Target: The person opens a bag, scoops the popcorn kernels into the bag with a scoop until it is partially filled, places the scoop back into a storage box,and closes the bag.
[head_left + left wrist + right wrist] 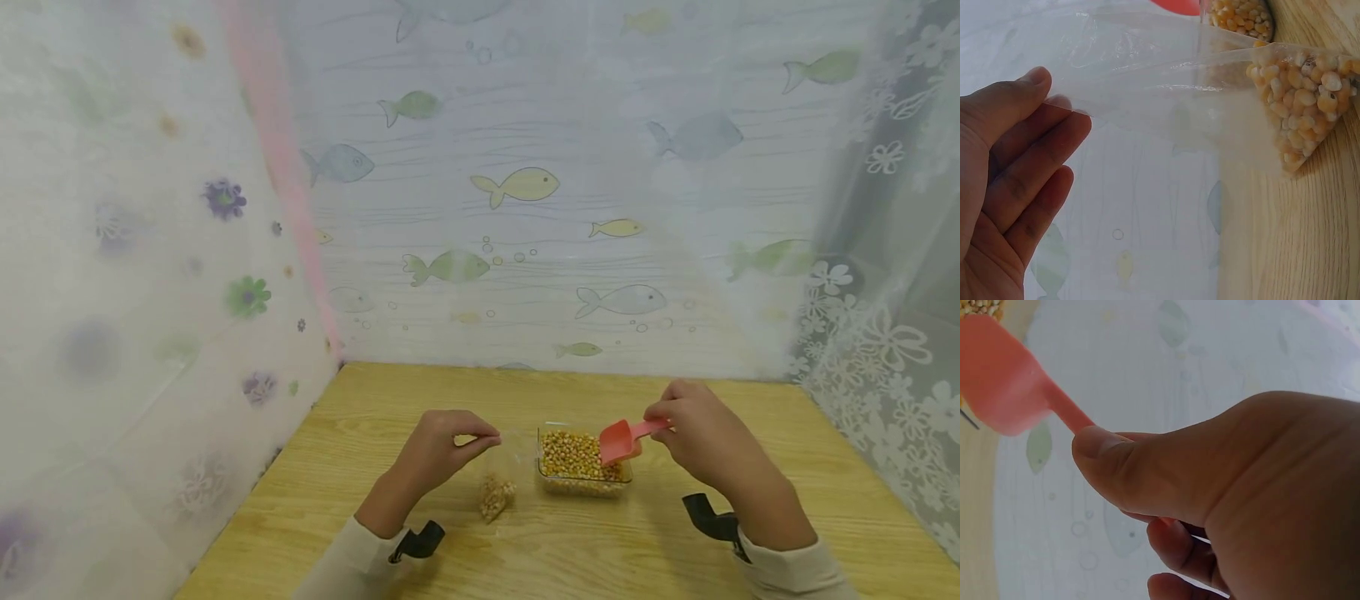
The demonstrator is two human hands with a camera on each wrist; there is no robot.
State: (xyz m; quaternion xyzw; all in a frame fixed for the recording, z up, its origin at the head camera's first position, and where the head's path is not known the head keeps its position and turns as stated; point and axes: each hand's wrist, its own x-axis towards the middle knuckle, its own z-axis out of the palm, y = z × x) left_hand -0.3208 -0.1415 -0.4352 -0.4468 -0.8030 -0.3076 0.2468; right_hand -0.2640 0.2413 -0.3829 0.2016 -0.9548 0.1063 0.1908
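My left hand [442, 450] pinches the upper edge of a clear plastic bag [1147, 81] between thumb and fingers. Corn kernels [1304, 100] fill the bag's bottom corner, which hangs low at the table. My right hand [701, 433] grips the handle of a pink scoop [618, 442], thumb on top. The scoop's head is tilted over the right side of a clear rectangular container [585, 485], whose inside is full of yellow corn kernels [570, 454]. In the right wrist view the scoop [1004, 381] shows its underside, so its inside is hidden there.
The wood-grain table [420, 387] runs under everything. A white curtain with printed fish [525, 183] hangs behind it, with a flowered sheet [150, 292] on the left and a lacy one [885, 350] on the right. Black wrist mounts [420, 540] sit at both cuffs.
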